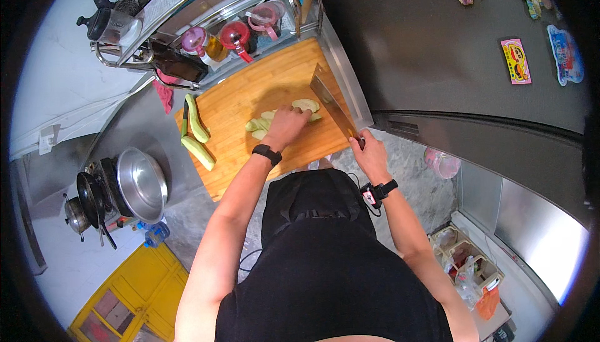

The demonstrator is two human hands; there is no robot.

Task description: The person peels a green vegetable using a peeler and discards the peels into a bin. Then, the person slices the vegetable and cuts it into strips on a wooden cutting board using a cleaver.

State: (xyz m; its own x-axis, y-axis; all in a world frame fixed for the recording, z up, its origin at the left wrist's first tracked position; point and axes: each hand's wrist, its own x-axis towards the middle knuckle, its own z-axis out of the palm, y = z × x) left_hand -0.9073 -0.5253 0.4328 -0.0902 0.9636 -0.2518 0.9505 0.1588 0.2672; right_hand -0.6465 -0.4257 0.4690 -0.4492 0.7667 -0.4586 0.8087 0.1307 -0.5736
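Observation:
On a wooden cutting board (pixel 234 93) lie pale green vegetable slices (pixel 305 104), some loose and some overlapping. My left hand (pixel 291 124) rests over these slices with its fingers bent down; whether it grips any is hidden. My right hand (pixel 369 152) is closed round the handle of a cleaver (pixel 332 105), whose broad blade points up and left over the board's right part, right of the slices. Two peeled long pieces of the vegetable (pixel 197 119) lie at the board's left edge, beside a green-handled peeler or knife (pixel 184 117).
Behind the board stands a metal rack (pixel 215 13) with lidded jars (pixel 235 36) and a dark bottle (pixel 178 63). A large metal basin (pixel 141 185) and a black pan (pixel 90 199) are at the left. A dark appliance surface (pixel 422 51) borders the right.

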